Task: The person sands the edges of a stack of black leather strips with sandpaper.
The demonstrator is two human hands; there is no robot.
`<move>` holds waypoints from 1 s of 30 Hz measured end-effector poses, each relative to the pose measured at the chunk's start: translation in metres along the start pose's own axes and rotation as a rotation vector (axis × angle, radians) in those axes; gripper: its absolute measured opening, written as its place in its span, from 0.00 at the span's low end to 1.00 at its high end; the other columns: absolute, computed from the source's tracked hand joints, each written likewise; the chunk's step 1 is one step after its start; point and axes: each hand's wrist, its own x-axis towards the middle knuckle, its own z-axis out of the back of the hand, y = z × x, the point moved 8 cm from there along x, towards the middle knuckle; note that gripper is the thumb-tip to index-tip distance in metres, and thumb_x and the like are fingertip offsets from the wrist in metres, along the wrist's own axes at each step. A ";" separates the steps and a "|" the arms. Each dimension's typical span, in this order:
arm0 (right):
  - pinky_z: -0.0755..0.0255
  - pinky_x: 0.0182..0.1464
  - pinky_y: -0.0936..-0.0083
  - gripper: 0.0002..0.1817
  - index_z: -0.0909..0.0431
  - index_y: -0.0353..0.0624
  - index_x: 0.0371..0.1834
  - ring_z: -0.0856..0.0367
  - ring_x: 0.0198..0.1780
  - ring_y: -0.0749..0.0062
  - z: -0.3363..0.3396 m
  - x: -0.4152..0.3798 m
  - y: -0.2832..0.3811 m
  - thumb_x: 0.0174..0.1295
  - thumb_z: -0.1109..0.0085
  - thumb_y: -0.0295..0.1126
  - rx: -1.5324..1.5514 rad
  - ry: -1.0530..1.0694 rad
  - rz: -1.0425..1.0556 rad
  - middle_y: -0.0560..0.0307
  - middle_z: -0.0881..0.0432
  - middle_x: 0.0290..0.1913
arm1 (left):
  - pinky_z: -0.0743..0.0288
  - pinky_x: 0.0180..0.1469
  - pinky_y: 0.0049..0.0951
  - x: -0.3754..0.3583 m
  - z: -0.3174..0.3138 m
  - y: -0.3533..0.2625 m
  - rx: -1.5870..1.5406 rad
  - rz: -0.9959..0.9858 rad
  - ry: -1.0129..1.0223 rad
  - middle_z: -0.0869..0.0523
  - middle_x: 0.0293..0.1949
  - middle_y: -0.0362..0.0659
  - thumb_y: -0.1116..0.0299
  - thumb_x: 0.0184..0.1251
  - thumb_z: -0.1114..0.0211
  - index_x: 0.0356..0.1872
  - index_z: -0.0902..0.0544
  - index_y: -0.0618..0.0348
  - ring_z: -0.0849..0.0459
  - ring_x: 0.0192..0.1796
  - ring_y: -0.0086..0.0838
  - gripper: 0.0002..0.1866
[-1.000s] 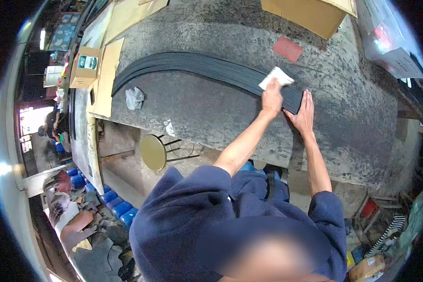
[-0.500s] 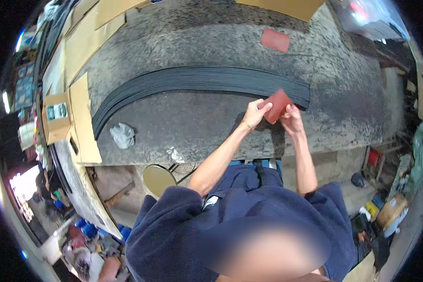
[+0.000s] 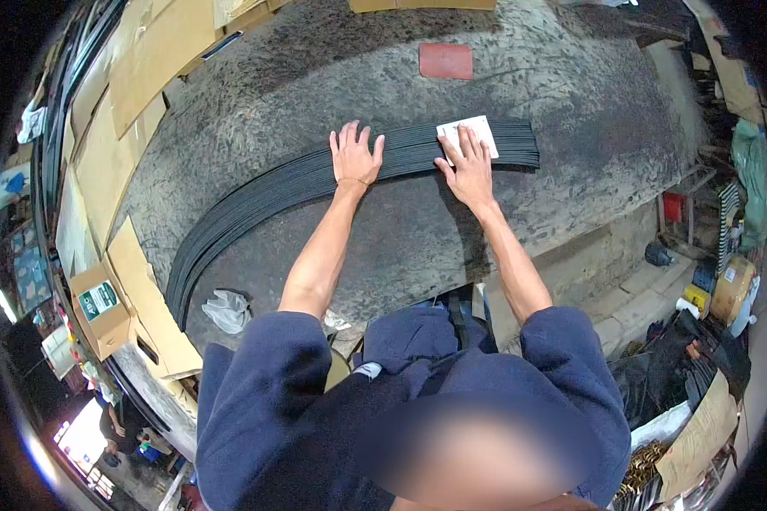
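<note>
A long, curved bundle of thin black strips [image 3: 409, 149] lies across the worktop. My left hand [image 3: 355, 159] rests flat on its middle stretch, fingers spread and holding nothing. Toward the bundle's right end, my right hand [image 3: 469, 170] lies with outstretched fingers on a sheet of sandpaper [image 3: 479, 125], pressing it against the strips. The sheet's white printed back faces up; its underside is hidden. Beyond the bundle, a second, reddish-brown sheet of sandpaper [image 3: 446, 61] lies flat on the worktop, apart from both hands.
A crumpled clear plastic bag [image 3: 227, 311] sits inside the bundle's curve. Cardboard sheets [image 3: 158, 64] and an open cardboard box [image 3: 102, 308] line the left side. The worktop's front edge runs near my waist. Another person [image 3: 113, 430] is far off at lower left.
The sandpaper, held up red side showing in both hands before, now lies white side up on the strips under my right hand. My left hand has let go and moved left onto the bundle.
</note>
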 end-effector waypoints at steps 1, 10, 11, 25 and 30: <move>0.37 0.70 0.49 0.27 0.22 0.52 0.67 0.34 0.75 0.46 -0.001 0.002 -0.004 0.67 0.37 0.48 0.035 -0.010 -0.011 0.42 0.30 0.73 | 0.49 0.78 0.58 0.000 -0.004 0.003 -0.071 0.030 0.059 0.21 0.63 0.55 0.46 0.73 0.40 0.59 0.17 0.59 0.30 0.72 0.49 0.27; 0.25 0.64 0.59 0.24 0.16 0.46 0.56 0.22 0.62 0.50 0.019 0.014 -0.063 0.53 0.29 0.29 0.285 0.133 0.159 0.51 0.19 0.65 | 0.51 0.79 0.57 -0.028 0.001 -0.036 0.165 -0.217 0.205 0.27 0.68 0.58 0.26 0.58 0.38 0.73 0.33 0.67 0.33 0.72 0.53 0.55; 0.25 0.63 0.60 0.22 0.15 0.45 0.55 0.20 0.60 0.50 0.025 0.015 -0.069 0.53 0.30 0.27 0.311 0.096 0.177 0.51 0.17 0.62 | 0.51 0.78 0.57 -0.029 -0.002 -0.036 0.174 -0.221 0.207 0.27 0.67 0.58 0.25 0.57 0.38 0.73 0.33 0.67 0.32 0.72 0.52 0.56; 0.39 0.76 0.55 0.34 0.25 0.53 0.71 0.36 0.79 0.60 0.007 -0.010 -0.009 0.59 0.30 0.43 0.144 0.303 0.414 0.56 0.30 0.76 | 0.49 0.78 0.55 -0.030 0.001 -0.035 0.244 -0.202 0.159 0.26 0.68 0.56 0.23 0.55 0.39 0.74 0.34 0.65 0.32 0.73 0.50 0.59; 0.28 0.64 0.61 0.27 0.21 0.51 0.62 0.23 0.64 0.62 -0.007 0.012 -0.015 0.57 0.28 0.36 0.238 0.133 0.568 0.59 0.22 0.65 | 0.48 0.78 0.55 -0.029 0.002 -0.036 0.254 -0.200 0.151 0.27 0.68 0.55 0.23 0.55 0.39 0.74 0.34 0.65 0.32 0.72 0.49 0.59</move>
